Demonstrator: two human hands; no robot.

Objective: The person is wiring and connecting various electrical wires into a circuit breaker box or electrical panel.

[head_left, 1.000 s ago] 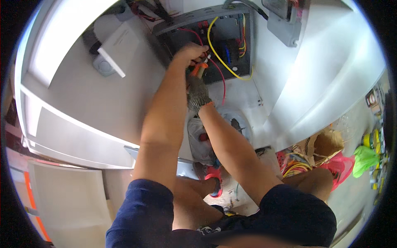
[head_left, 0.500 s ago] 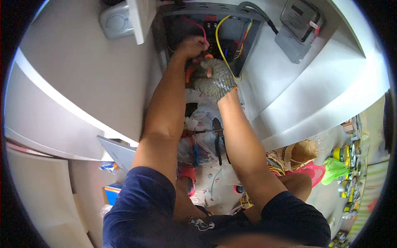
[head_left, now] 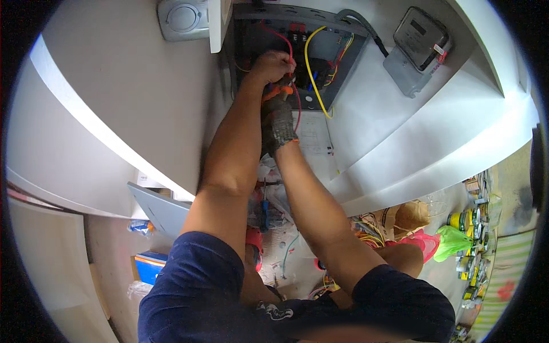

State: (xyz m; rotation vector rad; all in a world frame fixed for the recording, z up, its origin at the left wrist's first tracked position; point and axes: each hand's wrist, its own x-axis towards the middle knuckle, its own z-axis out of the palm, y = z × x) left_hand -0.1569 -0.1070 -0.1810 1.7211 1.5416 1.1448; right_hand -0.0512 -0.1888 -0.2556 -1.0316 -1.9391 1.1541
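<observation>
An open grey electrical box [head_left: 350,67] is set in the white cabinet ahead of me. My bare left hand [head_left: 272,66] is inside it, fingers pinched on a red wire [head_left: 298,108]. The wire comes from the box's upper left, and its tail hangs below the box's lower edge. Just beneath, my right hand [head_left: 279,121] in a grey knitted glove is closed round orange-handled pliers [head_left: 278,91]. Their jaws are mostly hidden near the left hand. A thick yellow wire [head_left: 308,57] arcs down to the right of both hands.
An electric meter [head_left: 420,48] hangs right of the box, a grey socket [head_left: 184,18] to the left. Below lie a blue-handled screwdriver [head_left: 264,212], a paper bag [head_left: 413,217], a green bag [head_left: 453,242] and several cans [head_left: 461,220]. A grey panel [head_left: 160,210] leans at left.
My right hand has turned with the pliers and shifted left, in under the left hand. The red wire's tail now shows hanging past the glove. The view has shifted slightly.
</observation>
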